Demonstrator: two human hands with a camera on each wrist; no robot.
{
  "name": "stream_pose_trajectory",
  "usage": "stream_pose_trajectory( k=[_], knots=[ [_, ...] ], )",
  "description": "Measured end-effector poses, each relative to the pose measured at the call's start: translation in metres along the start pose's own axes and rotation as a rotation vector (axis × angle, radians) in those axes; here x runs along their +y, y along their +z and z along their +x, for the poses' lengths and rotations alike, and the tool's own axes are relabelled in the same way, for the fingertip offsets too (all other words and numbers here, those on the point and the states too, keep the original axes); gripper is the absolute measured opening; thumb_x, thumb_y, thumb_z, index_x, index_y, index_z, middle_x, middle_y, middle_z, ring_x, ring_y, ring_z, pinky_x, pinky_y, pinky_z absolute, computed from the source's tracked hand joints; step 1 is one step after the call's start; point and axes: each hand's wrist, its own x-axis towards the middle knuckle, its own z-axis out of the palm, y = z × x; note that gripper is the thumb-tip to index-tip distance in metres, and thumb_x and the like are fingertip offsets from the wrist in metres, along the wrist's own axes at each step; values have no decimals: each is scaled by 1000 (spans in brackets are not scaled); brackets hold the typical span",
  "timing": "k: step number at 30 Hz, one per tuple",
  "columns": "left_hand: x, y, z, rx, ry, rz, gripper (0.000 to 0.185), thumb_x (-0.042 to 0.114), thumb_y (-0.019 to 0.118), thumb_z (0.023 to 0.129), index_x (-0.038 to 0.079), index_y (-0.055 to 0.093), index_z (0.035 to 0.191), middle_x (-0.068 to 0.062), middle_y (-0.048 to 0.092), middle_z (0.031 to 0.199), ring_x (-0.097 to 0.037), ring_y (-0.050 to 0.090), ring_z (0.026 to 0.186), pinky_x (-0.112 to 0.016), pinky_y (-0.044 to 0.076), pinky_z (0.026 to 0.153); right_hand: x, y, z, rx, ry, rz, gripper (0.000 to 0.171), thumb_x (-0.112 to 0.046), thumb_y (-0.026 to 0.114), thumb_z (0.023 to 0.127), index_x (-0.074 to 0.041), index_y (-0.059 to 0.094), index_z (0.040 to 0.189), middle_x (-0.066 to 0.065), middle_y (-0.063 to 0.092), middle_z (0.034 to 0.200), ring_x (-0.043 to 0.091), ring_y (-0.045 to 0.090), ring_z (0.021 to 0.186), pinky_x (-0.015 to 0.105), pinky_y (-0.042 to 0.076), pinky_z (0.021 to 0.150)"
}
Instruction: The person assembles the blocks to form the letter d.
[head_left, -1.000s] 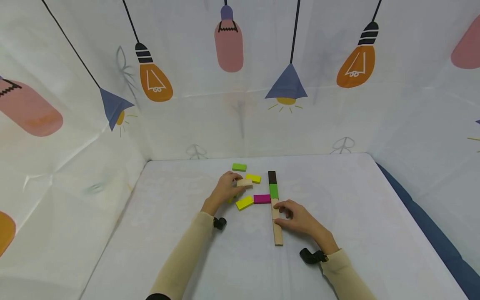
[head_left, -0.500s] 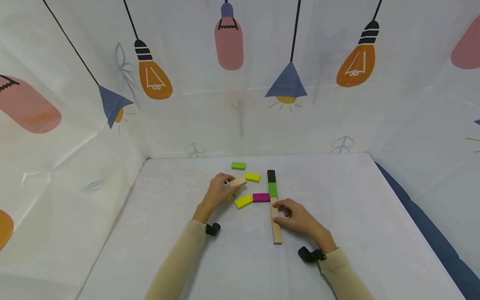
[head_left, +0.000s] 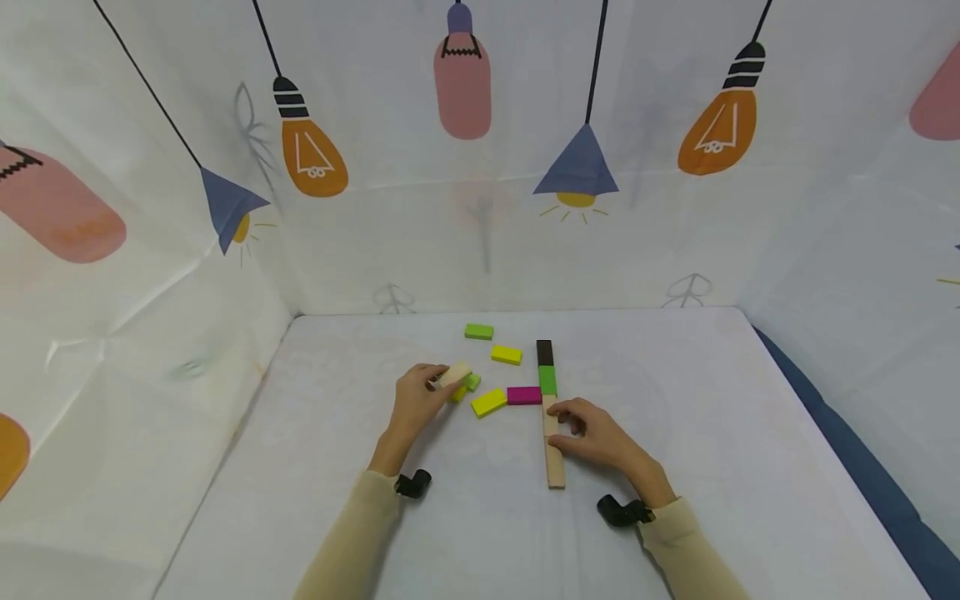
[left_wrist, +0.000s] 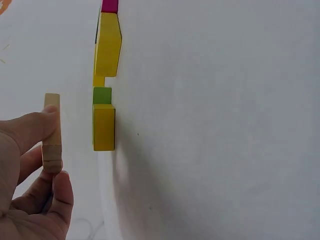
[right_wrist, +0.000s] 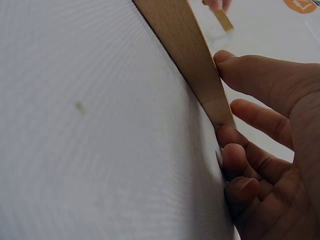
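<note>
My left hand (head_left: 414,402) pinches a plain wooden block (head_left: 454,375) between thumb and fingers, raised above the table; the left wrist view shows this block (left_wrist: 51,127) held on edge. Just past it lie a light green block (head_left: 472,382) and a partly hidden yellow block (head_left: 458,395). My right hand (head_left: 596,435) rests beside a straight row, thumb and fingertips touching the upper plain block (head_left: 550,405) and lower plain block (head_left: 555,468). Beyond these in the row are a green block (head_left: 547,381) and a black block (head_left: 544,352).
A magenta block (head_left: 523,396) abuts the row's left side, with a slanted yellow block (head_left: 489,403) at its end. Farther back lie another yellow block (head_left: 506,355) and a lime block (head_left: 479,332). A white-covered table (head_left: 675,375) meets a patterned curtain (head_left: 390,242) behind.
My left hand has moved left and toward me with the plain wooden block, away from the back yellow block, and the block has turned. My right hand has stayed at the row.
</note>
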Motion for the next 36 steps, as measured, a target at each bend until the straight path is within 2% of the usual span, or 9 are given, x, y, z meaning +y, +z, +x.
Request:
stream_pose_trajectory(
  k=[5,13,23,26,36],
  knots=[
    [-2,-5,-11,29,10,17,34,25,82,77,8,74,105,-10,69,97,-18,62,75,-29,53,64,1,1,0,9,-11,-15,44,-34,77,82,-12,64,118,-3,62,99,12,52,79,23,46,68],
    [2,-7,-28,21,10,-19,37,20,83,76,6,73,109,-12,69,97,-17,63,77,-27,54,65,2,-2,-1,-2,3,-13,46,-37,76,82,-12,64,118,-3,62,100,12,52,80,22,46,69],
    [5,-7,-44,37,-81,1,35,17,85,72,7,74,103,-10,69,96,-19,63,79,-28,52,66,-1,-2,1,-15,18,-14,46,-38,76,82,-13,64,118,-4,62,102,11,52,80,22,46,69],
    [10,-8,-46,14,-104,-4,35,16,86,71,6,74,102,-9,69,94,-17,62,78,-26,51,65,-1,-1,1,-16,19,-15,46,-38,76,82,-13,64,119,-4,63,104,11,51,81,22,46,69],
    [14,-2,-52,-131,-192,-16,36,22,84,74,8,72,104,-3,64,92,-12,54,76,-23,47,65,1,0,1,23,-34,-15,44,-34,77,81,-11,65,116,-2,63,99,10,52,78,23,46,67]
  ],
)
